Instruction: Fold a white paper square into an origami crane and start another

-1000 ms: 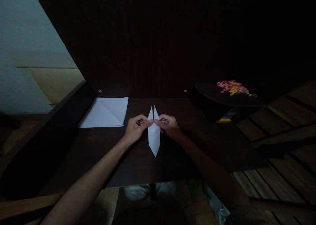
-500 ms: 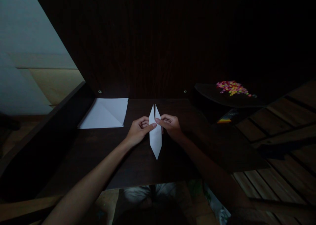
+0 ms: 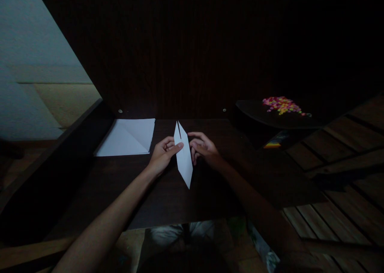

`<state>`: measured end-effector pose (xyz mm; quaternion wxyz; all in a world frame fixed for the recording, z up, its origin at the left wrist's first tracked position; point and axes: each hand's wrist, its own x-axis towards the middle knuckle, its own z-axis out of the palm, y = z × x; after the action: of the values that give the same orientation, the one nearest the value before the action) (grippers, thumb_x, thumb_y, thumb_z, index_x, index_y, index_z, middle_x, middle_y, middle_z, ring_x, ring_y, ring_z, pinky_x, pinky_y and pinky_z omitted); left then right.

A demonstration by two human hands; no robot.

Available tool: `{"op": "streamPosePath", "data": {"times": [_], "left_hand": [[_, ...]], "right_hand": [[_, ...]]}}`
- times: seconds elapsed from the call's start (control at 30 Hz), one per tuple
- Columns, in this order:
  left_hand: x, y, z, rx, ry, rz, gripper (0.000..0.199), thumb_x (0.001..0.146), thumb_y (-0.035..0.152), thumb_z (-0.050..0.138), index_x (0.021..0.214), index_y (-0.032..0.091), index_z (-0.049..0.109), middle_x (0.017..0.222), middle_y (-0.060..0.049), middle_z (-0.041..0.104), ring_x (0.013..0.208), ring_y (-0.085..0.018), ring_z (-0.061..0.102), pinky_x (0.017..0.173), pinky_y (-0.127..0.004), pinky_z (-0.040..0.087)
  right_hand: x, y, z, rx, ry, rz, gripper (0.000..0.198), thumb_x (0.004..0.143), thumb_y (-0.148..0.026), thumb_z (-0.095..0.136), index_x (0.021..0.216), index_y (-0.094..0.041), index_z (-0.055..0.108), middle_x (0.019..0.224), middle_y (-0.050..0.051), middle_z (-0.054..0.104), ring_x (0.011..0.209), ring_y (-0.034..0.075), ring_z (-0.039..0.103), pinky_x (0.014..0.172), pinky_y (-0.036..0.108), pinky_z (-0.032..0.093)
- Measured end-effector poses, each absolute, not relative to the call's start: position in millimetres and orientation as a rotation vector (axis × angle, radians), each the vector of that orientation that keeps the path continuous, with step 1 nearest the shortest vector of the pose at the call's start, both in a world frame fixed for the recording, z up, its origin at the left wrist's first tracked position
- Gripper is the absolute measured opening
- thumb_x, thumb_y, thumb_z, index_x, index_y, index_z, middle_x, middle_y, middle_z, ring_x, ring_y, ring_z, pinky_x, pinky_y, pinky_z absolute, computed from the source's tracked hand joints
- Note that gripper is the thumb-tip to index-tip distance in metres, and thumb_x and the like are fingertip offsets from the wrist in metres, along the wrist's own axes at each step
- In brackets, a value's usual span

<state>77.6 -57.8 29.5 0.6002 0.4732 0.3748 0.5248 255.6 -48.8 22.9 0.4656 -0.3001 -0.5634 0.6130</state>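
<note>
A folded white paper (image 3: 185, 161), long and narrow, has a point at its lower end and two points split by a slit at its upper end. My left hand (image 3: 162, 154) pinches its left side, thumb on the front face and fingers behind. It tilts, with the upper end leaning left. Just off the right edge is my right hand (image 3: 206, 148), its index finger stretched toward the paper and the other fingers loosely bent and apart. Nothing shows in that hand.
A stack of white paper sheets (image 3: 129, 137) lies on the dark wooden desk (image 3: 114, 185) at the left. Many small colourful pieces (image 3: 282, 105) form a pile on a rounded shelf (image 3: 255, 111) at the right. A dark panel (image 3: 174, 57) rises behind the desk.
My right thumb has come off the paper, and that hand has opened beside its right edge. My left hand has shifted slightly left, tilting the paper.
</note>
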Motion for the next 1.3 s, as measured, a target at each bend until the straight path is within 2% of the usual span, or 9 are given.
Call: {"op": "streamPosePath", "data": {"times": [0.23, 0.33, 0.43, 0.57, 0.73, 0.83, 1.0, 1.13, 1.3], "left_hand": [[78, -53, 26, 1.034, 0.921, 1.341, 0.057, 0.058, 0.035, 0.086, 0.098, 0.02, 0.048, 0.072, 0.002, 0.07, 0.06, -0.014, 0.065, 0.059, -0.025, 0.051], [77, -51, 24, 1.04, 0.931, 1.408, 0.055, 0.06, 0.034, 0.085, 0.096, 0.023, 0.045, 0.071, 0.004, 0.068, 0.057, -0.013, 0.063, 0.056, -0.023, 0.049], [75, -50, 24, 1.103, 0.977, 1.468, 0.042, 0.063, 0.033, 0.083, 0.089, 0.021, 0.051, 0.07, 0.004, 0.065, 0.059, -0.011, 0.061, 0.054, -0.02, 0.045], [74, -50, 27, 1.192, 1.05, 1.404, 0.024, 0.065, 0.033, 0.079, 0.078, 0.017, 0.066, 0.078, -0.001, 0.068, 0.072, -0.014, 0.062, 0.062, -0.022, 0.048], [72, -54, 32, 1.06, 0.984, 1.28, 0.021, 0.065, 0.029, 0.074, 0.081, 0.016, 0.073, 0.079, -0.003, 0.069, 0.074, -0.018, 0.062, 0.06, -0.025, 0.05], [69, -56, 33, 1.013, 0.826, 1.2, 0.03, 0.063, 0.022, 0.071, 0.092, 0.016, 0.073, 0.084, -0.004, 0.07, 0.076, -0.018, 0.064, 0.063, -0.027, 0.051], [63, -58, 32, 1.133, 0.649, 1.086, 0.042, 0.064, 0.019, 0.076, 0.106, 0.016, 0.07, 0.09, -0.006, 0.072, 0.086, -0.019, 0.066, 0.081, -0.03, 0.05], [63, -58, 32, 1.207, 0.594, 1.075, 0.046, 0.064, 0.019, 0.081, 0.108, 0.016, 0.068, 0.1, -0.008, 0.071, 0.093, -0.02, 0.065, 0.082, -0.03, 0.051], [65, -58, 32, 1.211, 0.565, 1.06, 0.054, 0.06, 0.017, 0.085, 0.111, 0.017, 0.067, 0.101, -0.009, 0.071, 0.096, -0.02, 0.066, 0.082, -0.029, 0.054]], "right_hand": [[257, -46, 12, -0.707, -1.472, 1.461, 0.043, 0.078, -0.033, 0.071, 0.115, -0.027, 0.049, 0.096, 0.0, 0.055, 0.062, 0.011, 0.06, 0.041, 0.02, 0.052], [258, -47, 10, -0.663, -1.566, 1.478, 0.046, 0.078, -0.03, 0.07, 0.12, -0.027, 0.05, 0.104, 0.002, 0.053, 0.067, 0.01, 0.058, 0.044, 0.022, 0.053], [258, -50, 12, -0.639, -1.705, 1.472, 0.039, 0.081, -0.031, 0.068, 0.118, -0.024, 0.056, 0.105, 0.003, 0.052, 0.069, 0.01, 0.054, 0.049, 0.022, 0.053], [260, -52, 14, -0.65, -1.753, 1.463, 0.038, 0.082, -0.037, 0.068, 0.115, -0.022, 0.059, 0.099, 0.004, 0.057, 0.073, 0.012, 0.055, 0.054, 0.021, 0.05], [266, -51, 19, -0.684, -1.674, 1.505, 0.043, 0.078, -0.042, 0.071, 0.115, -0.022, 0.061, 0.098, 0.005, 0.064, 0.083, 0.019, 0.062, 0.061, 0.025, 0.05], [268, -52, 23, -0.727, -1.635, 1.482, 0.045, 0.072, -0.041, 0.076, 0.111, -0.022, 0.064, 0.103, 0.007, 0.065, 0.091, 0.022, 0.063, 0.063, 0.026, 0.051], [269, -50, 26, -0.764, -1.565, 1.396, 0.039, 0.07, -0.04, 0.076, 0.103, -0.021, 0.069, 0.103, 0.007, 0.067, 0.092, 0.023, 0.064, 0.063, 0.027, 0.052], [268, -47, 25, -0.824, -1.555, 1.312, 0.032, 0.072, -0.042, 0.073, 0.096, -0.021, 0.071, 0.102, 0.005, 0.069, 0.09, 0.022, 0.065, 0.066, 0.029, 0.052], [264, -46, 24, -0.861, -1.541, 1.185, 0.03, 0.075, -0.046, 0.07, 0.09, -0.021, 0.072, 0.097, 0.005, 0.071, 0.093, 0.022, 0.066, 0.077, 0.032, 0.052]]}}
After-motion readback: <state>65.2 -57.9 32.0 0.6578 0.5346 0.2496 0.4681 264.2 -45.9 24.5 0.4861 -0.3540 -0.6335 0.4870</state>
